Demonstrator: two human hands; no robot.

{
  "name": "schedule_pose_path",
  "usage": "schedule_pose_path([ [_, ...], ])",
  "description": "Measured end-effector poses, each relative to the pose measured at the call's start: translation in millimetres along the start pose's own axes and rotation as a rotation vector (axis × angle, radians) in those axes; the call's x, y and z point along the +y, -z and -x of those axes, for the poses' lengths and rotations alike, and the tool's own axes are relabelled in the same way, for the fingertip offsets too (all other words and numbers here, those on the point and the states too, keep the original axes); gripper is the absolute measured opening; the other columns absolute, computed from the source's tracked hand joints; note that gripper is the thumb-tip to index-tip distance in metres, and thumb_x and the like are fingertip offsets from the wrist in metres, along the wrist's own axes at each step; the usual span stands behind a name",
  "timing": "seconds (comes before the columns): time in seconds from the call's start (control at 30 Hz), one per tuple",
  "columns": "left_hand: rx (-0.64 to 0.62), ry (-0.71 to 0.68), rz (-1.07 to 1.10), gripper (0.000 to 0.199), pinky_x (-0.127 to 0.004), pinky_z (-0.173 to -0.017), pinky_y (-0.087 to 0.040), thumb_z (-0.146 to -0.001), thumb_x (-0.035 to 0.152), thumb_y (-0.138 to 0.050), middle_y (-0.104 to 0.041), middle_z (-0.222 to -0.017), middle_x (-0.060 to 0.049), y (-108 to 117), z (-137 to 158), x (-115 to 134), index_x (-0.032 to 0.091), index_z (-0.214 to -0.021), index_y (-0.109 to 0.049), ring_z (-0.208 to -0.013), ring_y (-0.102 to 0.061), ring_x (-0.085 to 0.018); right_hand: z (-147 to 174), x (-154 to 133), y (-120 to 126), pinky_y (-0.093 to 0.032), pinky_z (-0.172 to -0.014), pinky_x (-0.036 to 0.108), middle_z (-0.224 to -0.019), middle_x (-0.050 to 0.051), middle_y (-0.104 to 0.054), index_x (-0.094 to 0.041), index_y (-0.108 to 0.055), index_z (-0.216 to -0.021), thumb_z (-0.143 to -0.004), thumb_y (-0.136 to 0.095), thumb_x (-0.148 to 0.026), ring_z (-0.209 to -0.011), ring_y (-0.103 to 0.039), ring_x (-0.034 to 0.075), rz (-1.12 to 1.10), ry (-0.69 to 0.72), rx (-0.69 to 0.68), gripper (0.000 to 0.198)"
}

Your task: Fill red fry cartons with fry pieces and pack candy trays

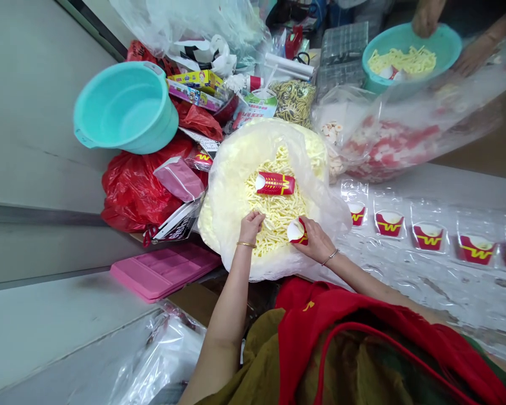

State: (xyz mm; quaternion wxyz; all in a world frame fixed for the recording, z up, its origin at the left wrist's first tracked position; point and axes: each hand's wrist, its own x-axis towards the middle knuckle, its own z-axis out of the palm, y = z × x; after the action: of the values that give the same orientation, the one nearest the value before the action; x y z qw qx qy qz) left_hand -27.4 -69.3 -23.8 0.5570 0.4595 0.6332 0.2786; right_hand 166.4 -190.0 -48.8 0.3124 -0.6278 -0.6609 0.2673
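A large clear plastic bag (pixel 231 169) lies open in front of me, full of pale yellow fry-shaped sticks (pixel 274 228). My right hand (pixel 316 243) grips a small red fry carton (pixel 297 230) with a white inside, tilted over the sticks at the bag's near right. To its left, my left hand (pixel 252 226) is closed in a pinch just above the sticks; what its fingertips hold, if anything, is too small to make out. Farther back on the heap rests a stack of nested red fry cartons (pixel 275 183) with a yellow zigzag mark.
Clear packs with red cartons (pixel 429 236) line the right side. A turquoise basin (pixel 122 104) stands on red bags (pixel 141 185) at left, above a pink tray (pixel 164 270). Across the table, another person's hand (pixel 427 17) is over a second basin (pixel 371 56).
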Motion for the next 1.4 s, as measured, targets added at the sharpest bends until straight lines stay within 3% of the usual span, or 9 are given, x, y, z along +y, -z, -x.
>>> schedule_pose_path([
  [0.2,-0.189,0.035,0.358,0.026,-0.016,-0.043,-0.023,-0.065,0.03,-0.068,-0.038,-0.048,0.009,-20,31,21,0.017,-0.065,-0.046,-0.041,-0.031,-0.002,-11,-14,-12,-0.045,-0.09,0.049,-0.123,0.018,-0.049,-0.013,-0.03,-0.133,-0.072,-0.065,-0.037,-0.112,-0.048,0.033,-0.01,0.006,0.005,0.074],
  [0.47,-0.267,-0.071,0.128,0.022,-0.018,-0.046,-0.025,-0.067,0.033,-0.069,-0.043,-0.052,0.008,-29,33,17,0.015,-0.073,-0.057,-0.045,-0.034,-0.003,-27,-22,-1,-0.044,-0.093,0.051,-0.124,0.018,-0.049,-0.015,-0.029,-0.134,-0.074,-0.064,-0.032,-0.113,-0.048,0.033,-0.009,0.033,0.093,0.071],
  [0.67,-0.257,-0.021,0.236,0.026,-0.016,-0.047,-0.027,-0.069,0.036,-0.069,-0.047,-0.058,0.006,-30,35,19,0.017,-0.078,-0.055,-0.048,-0.039,-0.003,-19,-19,-3,-0.046,-0.091,0.05,-0.124,0.018,-0.049,-0.014,-0.029,-0.133,-0.074,-0.065,-0.034,-0.111,-0.049,0.032,-0.014,0.07,0.074,0.072],
  [0.77,-0.242,-0.084,0.227,0.026,-0.017,-0.05,-0.032,-0.071,0.036,-0.068,-0.049,-0.062,0.006,-34,37,19,0.017,-0.08,-0.054,-0.052,-0.041,-0.004,-18,-21,-7,-0.046,-0.091,0.049,-0.124,0.018,-0.049,-0.015,-0.029,-0.133,-0.074,-0.065,-0.035,-0.113,-0.049,0.032,-0.036,0.066,0.083,0.072],
  [0.9,-0.242,-0.224,-0.027,0.022,-0.018,-0.054,-0.034,-0.072,0.034,-0.067,-0.047,-0.061,0.005,-34,41,13,0.016,-0.078,-0.055,-0.055,-0.042,-0.006,-19,-21,-6,-0.046,-0.091,0.048,-0.121,0.017,-0.05,-0.014,-0.031,-0.131,-0.073,-0.065,-0.033,-0.111,-0.05,0.031,-0.049,0.007,0.113,0.07],
  [1.07,-0.275,-0.317,-0.601,0.019,-0.022,-0.055,-0.034,-0.078,0.033,-0.059,-0.05,-0.058,0.003,-29,51,20,0.016,-0.069,-0.057,-0.055,-0.045,-0.009,-16,-16,-5,-0.047,-0.088,0.048,-0.12,0.017,-0.051,-0.015,-0.032,-0.13,-0.073,-0.064,-0.029,-0.11,-0.05,0.032,-0.007,0.021,0.087,0.067],
  [1.23,-0.377,-0.435,-1.206,0.023,-0.031,-0.067,-0.04,-0.083,0.022,-0.047,-0.064,-0.076,-0.01,-57,65,34,0.014,-0.074,-0.066,-0.074,-0.059,-0.02,-3,-14,-12,-0.047,-0.085,0.047,-0.113,0.015,-0.055,-0.016,-0.034,-0.128,-0.073,-0.06,-0.019,-0.104,-0.052,0.031,0.007,0.103,0.043,0.061],
  [1.3,-0.376,-0.429,-1.292,0.024,-0.033,-0.07,-0.041,-0.082,0.02,-0.045,-0.066,-0.084,-0.013,-73,71,34,0.013,-0.081,-0.068,-0.08,-0.06,-0.022,2,-10,-14,-0.047,-0.086,0.045,-0.111,0.014,-0.056,-0.017,-0.034,-0.128,-0.075,-0.056,-0.014,-0.103,-0.053,0.029,-0.022,0.13,0.064,0.058],
  [1.4,-0.417,-0.45,-1.221,0.025,-0.033,-0.074,-0.041,-0.085,0.023,-0.044,-0.068,-0.088,-0.01,-80,74,33,0.015,-0.083,-0.068,-0.082,-0.061,-0.022,6,1,-13,-0.046,-0.088,0.046,-0.114,0.014,-0.055,-0.018,-0.033,-0.129,-0.075,-0.055,-0.013,-0.105,-0.053,0.028,-0.034,0.135,0.096,0.058],
])
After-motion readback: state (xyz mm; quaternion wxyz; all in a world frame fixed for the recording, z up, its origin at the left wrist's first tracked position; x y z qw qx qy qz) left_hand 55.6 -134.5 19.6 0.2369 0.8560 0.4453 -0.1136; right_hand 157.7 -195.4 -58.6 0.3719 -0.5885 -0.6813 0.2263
